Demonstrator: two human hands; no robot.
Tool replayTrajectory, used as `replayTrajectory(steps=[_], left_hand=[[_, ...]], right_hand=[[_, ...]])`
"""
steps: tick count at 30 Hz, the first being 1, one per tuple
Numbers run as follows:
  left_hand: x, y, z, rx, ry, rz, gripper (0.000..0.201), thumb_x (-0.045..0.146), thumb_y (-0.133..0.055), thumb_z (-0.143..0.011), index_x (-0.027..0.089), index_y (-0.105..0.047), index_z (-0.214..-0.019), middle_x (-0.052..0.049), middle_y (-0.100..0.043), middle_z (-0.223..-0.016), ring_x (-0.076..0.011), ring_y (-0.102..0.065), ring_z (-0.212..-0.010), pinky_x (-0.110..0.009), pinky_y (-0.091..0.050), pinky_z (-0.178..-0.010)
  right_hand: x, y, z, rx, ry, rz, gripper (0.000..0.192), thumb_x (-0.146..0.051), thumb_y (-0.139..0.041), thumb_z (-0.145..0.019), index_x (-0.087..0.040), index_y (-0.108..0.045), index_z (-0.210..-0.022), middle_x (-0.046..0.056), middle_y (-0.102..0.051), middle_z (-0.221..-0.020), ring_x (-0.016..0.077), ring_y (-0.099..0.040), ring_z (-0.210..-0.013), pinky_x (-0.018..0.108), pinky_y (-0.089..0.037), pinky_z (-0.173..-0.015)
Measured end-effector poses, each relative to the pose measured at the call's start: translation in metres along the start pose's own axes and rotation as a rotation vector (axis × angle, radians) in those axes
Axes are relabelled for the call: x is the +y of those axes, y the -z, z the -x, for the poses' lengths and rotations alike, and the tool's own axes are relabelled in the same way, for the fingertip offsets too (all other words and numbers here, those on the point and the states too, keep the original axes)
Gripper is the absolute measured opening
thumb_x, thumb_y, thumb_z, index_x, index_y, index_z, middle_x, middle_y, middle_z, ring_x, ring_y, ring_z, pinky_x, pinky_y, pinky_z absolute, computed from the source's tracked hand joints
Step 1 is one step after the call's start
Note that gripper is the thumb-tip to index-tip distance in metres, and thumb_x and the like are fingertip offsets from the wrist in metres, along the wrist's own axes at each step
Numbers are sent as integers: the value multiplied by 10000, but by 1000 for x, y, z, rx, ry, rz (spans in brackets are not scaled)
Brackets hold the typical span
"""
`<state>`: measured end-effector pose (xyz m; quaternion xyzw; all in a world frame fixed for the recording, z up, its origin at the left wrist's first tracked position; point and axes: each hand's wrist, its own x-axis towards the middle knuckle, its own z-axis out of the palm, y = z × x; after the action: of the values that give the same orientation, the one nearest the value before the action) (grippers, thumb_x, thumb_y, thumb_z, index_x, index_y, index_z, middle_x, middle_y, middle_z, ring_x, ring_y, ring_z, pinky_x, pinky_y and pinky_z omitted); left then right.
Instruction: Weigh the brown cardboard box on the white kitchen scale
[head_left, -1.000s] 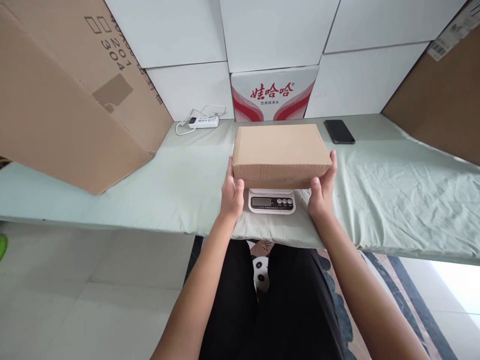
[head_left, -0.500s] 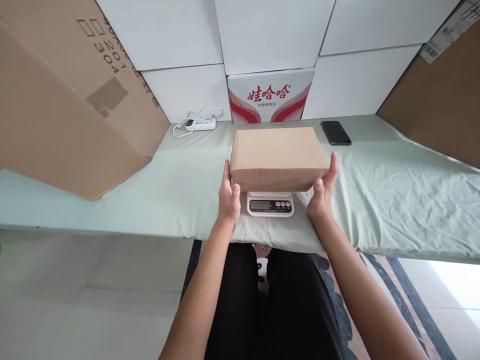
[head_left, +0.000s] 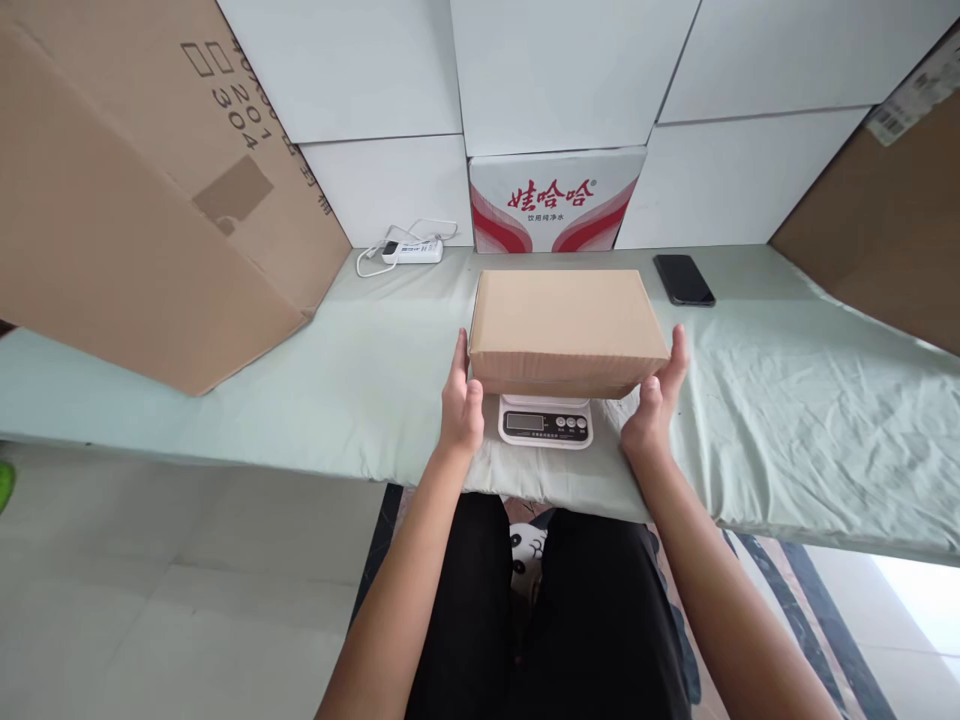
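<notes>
A closed brown cardboard box (head_left: 566, 312) sits over a small white digital scale (head_left: 546, 438), covering most of its platform. The scale's dark display and several round buttons show in front of the box. At the box's left side, my left hand (head_left: 460, 400) rests along the edge with straight fingers and the thumb near the front corner. On the opposite side, my right hand (head_left: 656, 400) touches the front right corner, fingers pointing up and thumb in front. Both hands hold the box between them. Whether its weight lies on the scale cannot be told.
A green cloth (head_left: 375, 400) covers the table. Behind stand white boxes (head_left: 390, 185) and a red-and-white printed carton (head_left: 555, 200). A power strip with white cable (head_left: 412, 251) and a black phone (head_left: 684, 280) lie at the back. Large cartons flank both sides, including the left carton (head_left: 135, 230).
The whole view has shifted slightly, so everything appears a little lower and to the right. Hands and box keep nearly the same position over the scale.
</notes>
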<state>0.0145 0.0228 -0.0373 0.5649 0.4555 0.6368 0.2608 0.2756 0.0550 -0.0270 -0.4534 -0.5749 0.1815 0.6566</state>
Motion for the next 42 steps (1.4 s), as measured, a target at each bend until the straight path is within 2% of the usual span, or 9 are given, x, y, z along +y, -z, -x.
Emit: replayTrajectory(steps=[4,10,15,19,22,25,30,36,42], left_hand=[[-2,1,2,6,3,-3,932,888,-402,-1031,336,-399,-1782,-90,-401,-1884,-379,-354,-1763,-549,-320,-1447],[-1,2,9,12,33,-18,936,879,-409,-1037,313,-405,-1783,-114,-413,-1875,-390,-377,-1751,-568,-346,-1434],[1,4,15,14,53,1,957,882,-402,-1037,294,-386,-1792,-121,-397,-1881,-377,-365,-1758,-537,-346,-1441],[0,6,18,22,56,5,952,879,-408,-1039,305,-372,-1798,-108,-381,-1890,-366,-336,-1770,-527,-328,-1450],[-1,7,19,37,48,11,943,874,-397,-1046,313,-357,-1804,-96,-368,-1897,-349,-301,-1784,-521,-304,-1461],[0,8,19,24,33,30,942,871,-408,-1046,303,-377,-1797,-103,-386,-1888,-351,-305,-1782,-525,-304,-1461],[-4,14,14,10,37,48,949,883,-436,-1030,289,-434,-1770,-119,-414,-1874,-370,-331,-1772,-544,-288,-1466],[-21,20,7,60,60,97,914,872,-436,-1040,296,-470,-1749,-115,-422,-1871,-344,-329,-1776,-516,-293,-1462],[-26,17,3,35,58,99,931,887,-452,-1024,287,-494,-1735,-128,-464,-1848,-355,-388,-1751,-523,-313,-1449]], right_hand=[[-1,1,5,10,-38,-29,890,-784,-508,-1001,-262,-454,-1721,183,-474,-1715,458,-314,-1724,699,-461,-1278],[7,3,13,-6,-172,-162,877,-767,-522,-988,-333,-394,-1739,138,-565,-1637,432,-494,-1621,741,-373,-1324],[10,4,21,-7,-228,-204,847,-735,-527,-997,-358,-383,-1742,107,-495,-1760,410,-427,-1691,739,-264,-1396],[12,6,24,-22,-242,-156,805,-742,-458,-1035,-346,-401,-1733,103,-461,-1792,375,-414,-1704,702,-248,-1423],[13,7,24,-33,-203,-107,742,-722,-437,-1057,-361,-453,-1705,84,-470,-1783,344,-413,-1699,667,-263,-1427],[13,6,21,-14,-167,-114,715,-698,-440,-1065,-378,-450,-1703,88,-520,-1721,324,-512,-1608,643,-351,-1382],[10,2,16,85,-216,-89,781,-739,-501,-1013,-333,-483,-1680,118,-598,-1553,314,-622,-1434,604,-491,-1253],[15,1,11,86,-257,-111,779,-744,-550,-980,-332,-534,-1641,99,-626,-1548,315,-592,-1477,604,-435,-1304],[26,-1,7,84,-270,-125,749,-742,-520,-997,-332,-545,-1623,86,-628,-1553,284,-585,-1502,550,-417,-1319]])
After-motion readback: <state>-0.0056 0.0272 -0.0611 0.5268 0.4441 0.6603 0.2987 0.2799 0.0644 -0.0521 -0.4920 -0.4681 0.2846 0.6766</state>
